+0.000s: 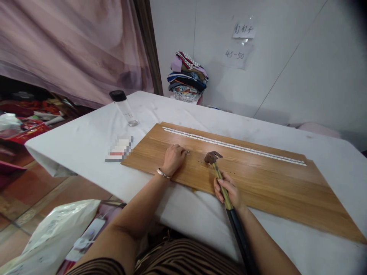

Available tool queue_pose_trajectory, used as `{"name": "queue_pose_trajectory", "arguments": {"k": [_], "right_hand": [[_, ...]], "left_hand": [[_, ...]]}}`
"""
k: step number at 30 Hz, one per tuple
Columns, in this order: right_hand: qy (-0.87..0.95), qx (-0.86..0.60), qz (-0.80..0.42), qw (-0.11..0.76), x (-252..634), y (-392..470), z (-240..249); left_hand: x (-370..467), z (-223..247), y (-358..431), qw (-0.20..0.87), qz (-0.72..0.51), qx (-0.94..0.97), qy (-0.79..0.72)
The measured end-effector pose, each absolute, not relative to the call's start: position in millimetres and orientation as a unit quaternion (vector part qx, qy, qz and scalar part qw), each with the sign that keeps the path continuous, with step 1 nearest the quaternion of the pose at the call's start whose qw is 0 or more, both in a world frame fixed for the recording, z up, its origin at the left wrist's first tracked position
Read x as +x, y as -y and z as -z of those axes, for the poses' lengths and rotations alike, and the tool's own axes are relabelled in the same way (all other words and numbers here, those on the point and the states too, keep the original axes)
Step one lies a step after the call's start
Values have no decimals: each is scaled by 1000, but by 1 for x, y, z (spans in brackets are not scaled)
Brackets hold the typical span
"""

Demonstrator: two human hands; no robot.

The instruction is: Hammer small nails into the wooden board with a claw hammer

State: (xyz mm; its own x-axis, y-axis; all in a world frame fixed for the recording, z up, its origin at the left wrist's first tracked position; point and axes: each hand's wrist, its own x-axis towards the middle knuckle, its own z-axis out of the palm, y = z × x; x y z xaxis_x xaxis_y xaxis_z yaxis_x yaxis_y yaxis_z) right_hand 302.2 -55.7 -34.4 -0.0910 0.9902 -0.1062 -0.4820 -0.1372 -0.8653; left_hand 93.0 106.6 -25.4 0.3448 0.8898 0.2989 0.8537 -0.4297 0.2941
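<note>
My right hand (228,189) is wrapped round the handle of a claw hammer (226,194). Its rusty head is up near the middle of a wooden board (272,179), with the claw towards the right. On the left part of the board rests my left hand (174,157), fingers curled together at a few thin silvery nails (188,152). The nails poke out by the fingertips; how many are gripped is hidden. Small dark marks (200,161) dot the wood between my left hand and the hammer head, with more just right of the hammer.
Two white marked strips (235,146) run along the board's far side. A clear bottle with a black lid (125,108) and a blurred-out flat object (119,149) are on the white tablecloth (86,137), left of the board. Folded clothes (187,78) are stacked by the wall.
</note>
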Motion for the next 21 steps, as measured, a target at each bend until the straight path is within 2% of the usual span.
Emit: {"name": "queue_pose_trajectory", "arguments": {"k": [11, 16, 21], "right_hand": [[348, -372, -651, 563, 303, 56, 35], [349, -376, -647, 564, 302, 54, 36], [347, -375, -650, 563, 302, 53, 37]], "left_hand": [[101, 2, -115, 34, -21, 844, -535], [108, -8, -129, 26, 26, 853, -521], [108, -15, -140, 72, 38, 851, -519]]}}
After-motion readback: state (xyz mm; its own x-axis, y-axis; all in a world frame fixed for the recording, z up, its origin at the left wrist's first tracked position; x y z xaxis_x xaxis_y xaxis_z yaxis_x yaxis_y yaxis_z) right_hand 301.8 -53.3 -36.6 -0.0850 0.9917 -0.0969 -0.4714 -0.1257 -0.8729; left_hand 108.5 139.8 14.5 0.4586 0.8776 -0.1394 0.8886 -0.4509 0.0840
